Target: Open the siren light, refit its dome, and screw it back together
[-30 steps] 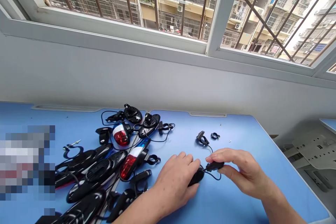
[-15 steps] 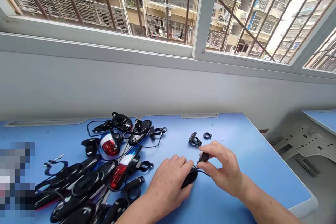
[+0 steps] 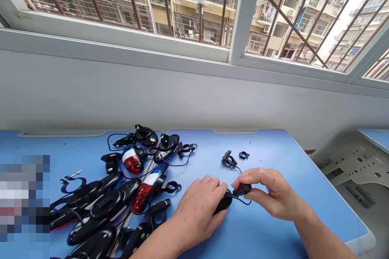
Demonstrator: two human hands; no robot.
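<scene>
My left hand (image 3: 200,207) lies cupped over a rounded, dark black plastic body (image 3: 224,205) on the pale blue, smooth-topped counter (image 3: 316,206); its fingers are closed on it, thumb on the near side, the others across the top and far side, so most of it is hidden and only the end towards my right shows. My right hand (image 3: 272,192) pinches a small, stubby black plastic piece (image 3: 242,190) between thumb and forefinger, just beside that exposed end. A thin black cable (image 3: 246,203) loops under the pinched piece; whether the piece touches the body I cannot tell.

Beyond my right fingers a black clamp-shaped plastic switch (image 3: 228,159) rests on the counter, a thin wire running from it down towards my fingertips. To its right sits a small black ring clamp (image 3: 244,155), and past that some tiny silvery bits (image 3: 260,160), too small to make out.

To the left of my left hand is a crowded heap of similar units: a long lamp with a red, white and blue lens (image 3: 147,189), a rounder red-and-white lamp (image 3: 133,161) farther back, and a long glossy black housing with a round grille (image 3: 105,207), with black cables and clamps among them.
</scene>
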